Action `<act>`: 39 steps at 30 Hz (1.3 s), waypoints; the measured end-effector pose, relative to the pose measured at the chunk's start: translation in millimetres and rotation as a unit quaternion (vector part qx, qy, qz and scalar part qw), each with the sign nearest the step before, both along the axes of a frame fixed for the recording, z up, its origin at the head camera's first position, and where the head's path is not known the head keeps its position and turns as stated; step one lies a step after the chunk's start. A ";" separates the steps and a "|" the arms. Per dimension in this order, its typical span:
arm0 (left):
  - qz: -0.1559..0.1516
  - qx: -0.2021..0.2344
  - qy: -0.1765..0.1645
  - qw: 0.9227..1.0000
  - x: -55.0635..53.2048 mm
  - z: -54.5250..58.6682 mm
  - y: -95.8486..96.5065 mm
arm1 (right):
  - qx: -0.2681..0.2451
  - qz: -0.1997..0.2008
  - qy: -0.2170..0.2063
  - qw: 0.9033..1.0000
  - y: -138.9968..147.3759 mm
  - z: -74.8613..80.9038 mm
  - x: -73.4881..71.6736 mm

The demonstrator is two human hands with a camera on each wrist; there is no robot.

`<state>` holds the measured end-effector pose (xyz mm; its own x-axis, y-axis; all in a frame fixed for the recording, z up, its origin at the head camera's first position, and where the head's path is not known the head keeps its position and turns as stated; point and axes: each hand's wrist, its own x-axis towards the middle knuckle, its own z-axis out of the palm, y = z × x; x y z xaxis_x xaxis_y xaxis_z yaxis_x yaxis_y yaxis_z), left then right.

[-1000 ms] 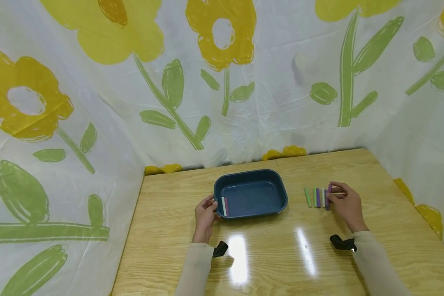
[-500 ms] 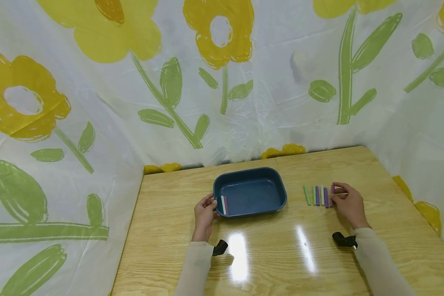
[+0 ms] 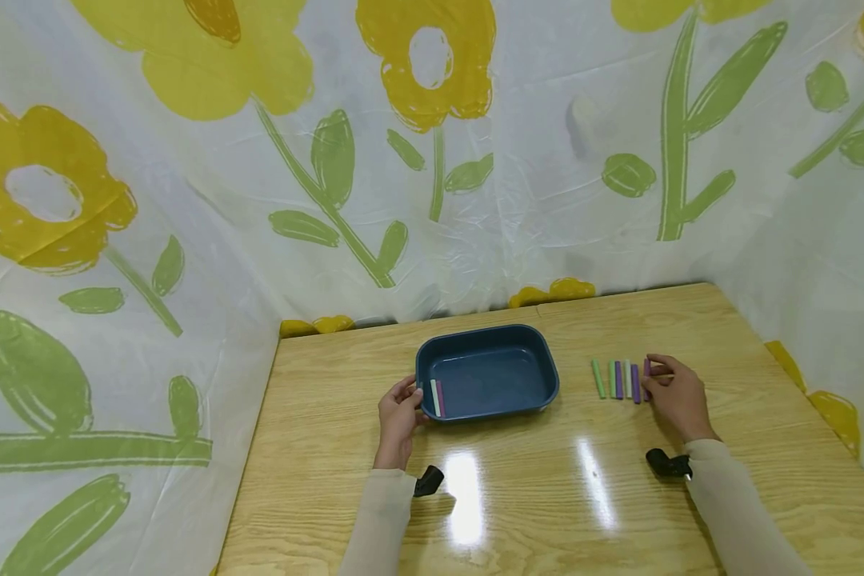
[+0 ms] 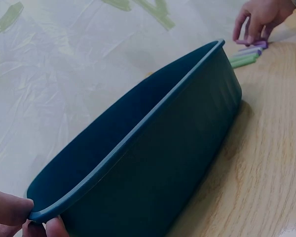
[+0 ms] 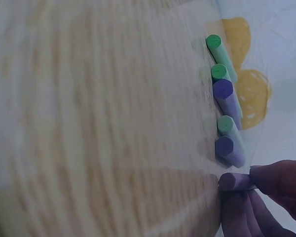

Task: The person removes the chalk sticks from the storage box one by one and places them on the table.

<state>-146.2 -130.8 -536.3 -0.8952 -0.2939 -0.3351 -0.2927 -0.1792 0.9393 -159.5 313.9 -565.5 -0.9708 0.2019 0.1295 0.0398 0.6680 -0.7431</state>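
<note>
My left hand (image 3: 399,418) grips the left end of a dark blue plastic tub (image 3: 486,411), thumb on the rim and fingers against the outside wall. A white chalk stick (image 3: 435,398) and a pink one (image 3: 441,398) lie side by side in the tub's left end. At the right, my right hand (image 3: 680,398) pinches a purple chalk stick (image 5: 234,181) between thumb and fingers, low at the table. Directly left of it is a row of several chalk sticks: purple (image 5: 226,147), pale (image 5: 227,125), another purple, and green ones (image 5: 214,43).
The wooden table (image 3: 547,496) backs onto a white sheet (image 3: 533,192) printed with yellow flowers, which also hangs along both sides. Black wrist mounts (image 3: 428,482) sit at both cuffs. Table surface shows between the tub and the chalk row.
My right hand has shifted slightly right with the purple chalk stick, from overlapping the row's end to a small gap beside it. The left hand and tub hold still.
</note>
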 end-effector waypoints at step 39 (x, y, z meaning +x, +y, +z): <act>0.008 0.012 -0.001 1.000 -0.1 1.3 2.1 | -0.128 0.086 0.092 0.984 -110.0 42.0 -13.0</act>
